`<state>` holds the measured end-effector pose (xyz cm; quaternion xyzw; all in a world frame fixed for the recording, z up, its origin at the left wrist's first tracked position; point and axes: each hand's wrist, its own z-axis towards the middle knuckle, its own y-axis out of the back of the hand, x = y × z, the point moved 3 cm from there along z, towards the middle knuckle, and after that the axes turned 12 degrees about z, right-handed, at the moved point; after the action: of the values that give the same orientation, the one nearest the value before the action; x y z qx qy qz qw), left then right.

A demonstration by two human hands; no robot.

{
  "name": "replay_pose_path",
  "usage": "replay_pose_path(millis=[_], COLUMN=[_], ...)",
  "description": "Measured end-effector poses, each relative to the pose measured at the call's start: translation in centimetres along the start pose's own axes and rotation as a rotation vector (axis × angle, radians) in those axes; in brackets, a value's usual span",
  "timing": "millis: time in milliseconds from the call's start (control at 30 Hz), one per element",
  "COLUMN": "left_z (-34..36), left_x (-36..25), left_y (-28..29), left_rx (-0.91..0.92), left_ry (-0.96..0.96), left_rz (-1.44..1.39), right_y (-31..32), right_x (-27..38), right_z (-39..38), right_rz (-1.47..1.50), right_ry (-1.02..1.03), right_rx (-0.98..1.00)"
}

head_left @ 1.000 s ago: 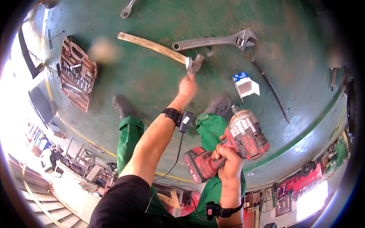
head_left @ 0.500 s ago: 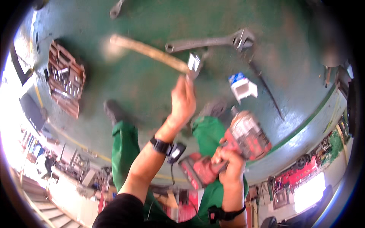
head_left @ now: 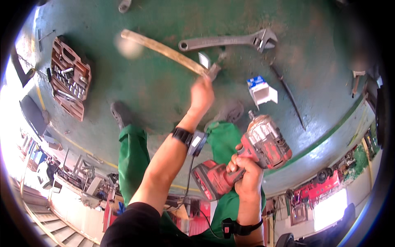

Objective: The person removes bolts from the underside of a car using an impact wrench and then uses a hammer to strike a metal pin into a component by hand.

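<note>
Impact driver (head_left: 251,158) sits gripped in your right hand (head_left: 246,175), near your knees, nose tilted up and clear. Your left hand (head_left: 201,94) reaches, loosely closed, at the hammer (head_left: 173,54) head on the green floor (head_left: 156,94).

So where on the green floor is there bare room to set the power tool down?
Bare green floor lies between the socket set case and the hammer; another patch lies right of the thin rod. It is crowded around the left hand, where hammer, adjustable wrench and small white box cluster. The right hand holds the red impact driver.
</note>
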<state>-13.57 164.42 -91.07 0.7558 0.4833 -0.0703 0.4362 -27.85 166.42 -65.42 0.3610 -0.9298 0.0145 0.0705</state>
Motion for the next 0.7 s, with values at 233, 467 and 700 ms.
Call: replay_pose_path(millis=[233, 467, 700], left_z=[-2.4, -3.8, -2.9], left_x=[-4.8, -2.1, -2.4], left_y=[2.9, 3.2, 2.2], left_rx=[0.129, 0.247, 0.286], left_ry=[0.010, 0.050, -0.076], left_rz=[-0.157, -0.053, 0.262], right_y=[1.0, 2.0, 2.1], right_x=[0.4, 0.2, 0.0], right_z=[-0.7, -0.1, 0.2], right_rz=[0.090, 0.069, 0.065], right_ry=[0.044, 0.065, 0.069], right_rx=[-0.053, -0.046, -0.028])
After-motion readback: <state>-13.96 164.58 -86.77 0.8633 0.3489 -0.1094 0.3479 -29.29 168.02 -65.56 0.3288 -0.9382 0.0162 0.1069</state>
